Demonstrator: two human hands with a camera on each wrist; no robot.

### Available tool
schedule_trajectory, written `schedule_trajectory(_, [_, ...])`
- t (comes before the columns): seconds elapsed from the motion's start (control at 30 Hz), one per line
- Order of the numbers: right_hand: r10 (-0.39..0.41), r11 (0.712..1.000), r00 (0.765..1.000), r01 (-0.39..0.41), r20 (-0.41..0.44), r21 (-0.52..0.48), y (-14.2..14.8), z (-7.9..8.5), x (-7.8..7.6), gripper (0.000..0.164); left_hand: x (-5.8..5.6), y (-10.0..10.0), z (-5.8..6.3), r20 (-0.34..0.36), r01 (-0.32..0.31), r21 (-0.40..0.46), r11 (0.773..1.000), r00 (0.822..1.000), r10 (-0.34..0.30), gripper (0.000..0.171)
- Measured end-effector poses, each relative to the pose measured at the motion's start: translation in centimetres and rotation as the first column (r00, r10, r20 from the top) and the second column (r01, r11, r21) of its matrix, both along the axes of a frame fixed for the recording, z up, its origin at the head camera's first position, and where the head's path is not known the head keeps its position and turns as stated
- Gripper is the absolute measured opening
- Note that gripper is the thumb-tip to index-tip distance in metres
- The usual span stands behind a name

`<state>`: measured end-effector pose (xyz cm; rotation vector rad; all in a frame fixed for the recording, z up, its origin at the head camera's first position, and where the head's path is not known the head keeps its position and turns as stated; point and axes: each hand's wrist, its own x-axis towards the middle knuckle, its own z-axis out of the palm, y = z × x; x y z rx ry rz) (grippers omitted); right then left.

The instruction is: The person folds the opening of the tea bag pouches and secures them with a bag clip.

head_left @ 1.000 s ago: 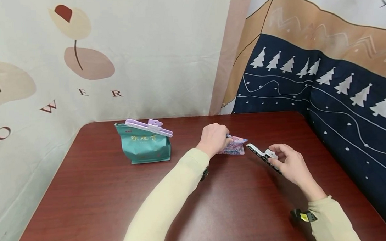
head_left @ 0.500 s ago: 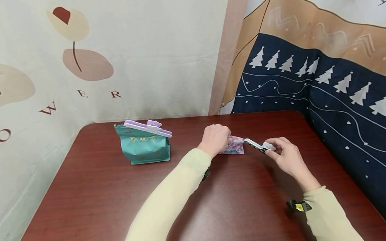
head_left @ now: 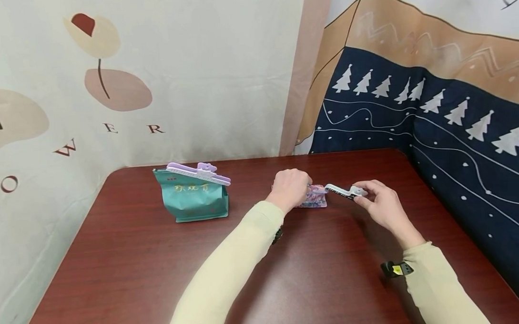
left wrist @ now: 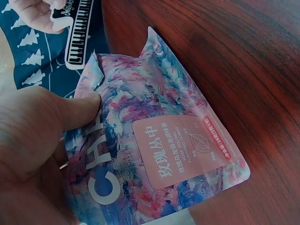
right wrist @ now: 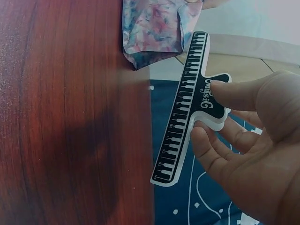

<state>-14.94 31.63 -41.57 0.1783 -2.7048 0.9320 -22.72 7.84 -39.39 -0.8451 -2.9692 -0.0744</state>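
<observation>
A pink and blue patterned tea pouch stands on the table, its top edge folded. My left hand pinches that top edge, thumb on the printed front in the left wrist view; the fingers behind are partly hidden. Between thumb and fingers, my right hand holds a long bag clip by its handle. The clip is black and white with a piano-key print. Its far end comes right up to the pouch's upper right corner in the head view.
To the left stands a teal pouch with a lilac bag clip across its top. The brown table meets patterned curtains at the back and on the right.
My right hand has moved left and slightly up with the bag clip, bringing its end to the pouch's corner and turning it flatter. The left hand keeps its pinch on the pouch.
</observation>
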Motion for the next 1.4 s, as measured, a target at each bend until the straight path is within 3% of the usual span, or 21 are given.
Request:
schedule_trajectory(0.33, [0.018, 1.000, 1.000, -0.018, 0.009, -0.010, -0.4, -0.4, -0.4, 0.030, -0.2, -0.1, -0.7, -0.051, 0.036, 0.000, 0.999, 0.998, -0.036, 0.019])
schedule_trajectory(0.53, [0.015, 1.000, 1.000, -0.014, 0.024, -0.024, -0.6, -0.5, -0.3, 0.030, -0.3, -0.5, -0.8, -0.028, 0.043, 0.007, 0.999, 0.999, -0.043, 0.020])
schedule_trajectory(0.8, [0.065, 0.998, 0.997, -0.066, -0.043, -0.016, -0.7, -0.7, -0.5, 0.030, -0.3, -0.7, -0.5, -0.036, 0.077, 0.014, 0.997, 0.996, -0.076, 0.022])
schedule_trajectory(1.13, [0.050, 0.999, 0.996, -0.049, -0.073, 0.019, -0.7, -0.7, -0.9, 0.030, -0.6, -0.9, -0.1, -0.038, 0.119, 0.003, 0.993, 0.992, -0.119, 0.024])
schedule_trajectory(1.4, [0.062, 0.998, 0.998, -0.062, -0.013, -0.020, -0.7, -0.8, -1.1, 0.034, -0.7, -0.8, 0.0, -0.032, 0.132, 0.001, 0.991, 0.991, -0.132, 0.023])
